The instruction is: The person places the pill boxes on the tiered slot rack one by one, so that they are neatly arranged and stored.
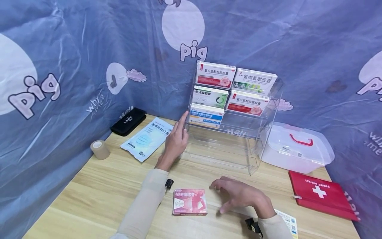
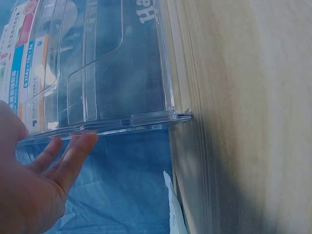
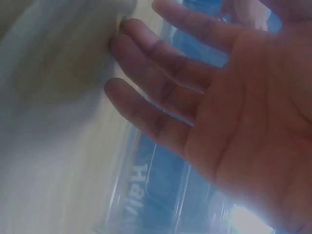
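A clear acrylic display rack [image 1: 209, 159] stands on the table with several medicine boxes on its tiers. My left hand [image 1: 176, 141] is at the rack's left side; in the left wrist view, its fingertips [image 2: 87, 140] touch the clear side panel. The blue, white and orange medicine box [image 1: 206, 115] on the third tier is the one nearest to it. In front of the rack, a pink medicine box [image 1: 190, 201] lies flat on the table. To its right, my right hand [image 1: 240, 194] hovers with loosely bent, spread fingers and nothing in its grasp.
A white lidded box with a red handle [image 1: 298, 146] and a red first aid pouch [image 1: 322, 194] lie on the right. At left are a mask packet [image 1: 147, 138], a black case [image 1: 129, 121] and a tape roll [image 1: 100, 149]. A printed card [image 1: 287, 220] lies by the right wrist.
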The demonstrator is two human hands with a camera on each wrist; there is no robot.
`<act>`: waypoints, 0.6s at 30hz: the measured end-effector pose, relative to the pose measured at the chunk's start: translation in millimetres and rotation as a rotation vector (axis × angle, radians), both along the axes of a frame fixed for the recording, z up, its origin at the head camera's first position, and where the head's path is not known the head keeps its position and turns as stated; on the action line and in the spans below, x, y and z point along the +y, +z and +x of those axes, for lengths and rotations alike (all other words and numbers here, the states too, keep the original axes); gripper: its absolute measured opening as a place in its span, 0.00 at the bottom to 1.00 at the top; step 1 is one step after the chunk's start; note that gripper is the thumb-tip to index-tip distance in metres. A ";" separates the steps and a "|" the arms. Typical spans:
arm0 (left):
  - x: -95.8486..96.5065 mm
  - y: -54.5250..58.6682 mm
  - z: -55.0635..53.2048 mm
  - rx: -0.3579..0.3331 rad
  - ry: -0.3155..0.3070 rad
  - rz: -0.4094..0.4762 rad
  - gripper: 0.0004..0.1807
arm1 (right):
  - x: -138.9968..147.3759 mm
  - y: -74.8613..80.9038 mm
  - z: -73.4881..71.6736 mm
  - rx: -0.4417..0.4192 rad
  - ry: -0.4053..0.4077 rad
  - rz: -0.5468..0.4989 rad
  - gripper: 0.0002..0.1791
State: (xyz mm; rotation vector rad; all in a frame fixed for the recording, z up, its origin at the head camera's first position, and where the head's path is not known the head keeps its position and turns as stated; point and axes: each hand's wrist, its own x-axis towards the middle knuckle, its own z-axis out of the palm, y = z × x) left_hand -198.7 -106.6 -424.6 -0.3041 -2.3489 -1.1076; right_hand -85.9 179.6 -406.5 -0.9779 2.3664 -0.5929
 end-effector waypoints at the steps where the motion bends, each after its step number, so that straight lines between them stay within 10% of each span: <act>1: 0.0 0.3 0.2 -0.002 -0.001 -0.001 0.41 | -1.7 -1.0 0.8 0.006 0.005 0.003 0.43; 18: -0.6 1.7 -0.5 -0.053 -0.017 0.014 0.41 | -25.1 -4.4 17.7 -0.015 0.000 0.088 0.36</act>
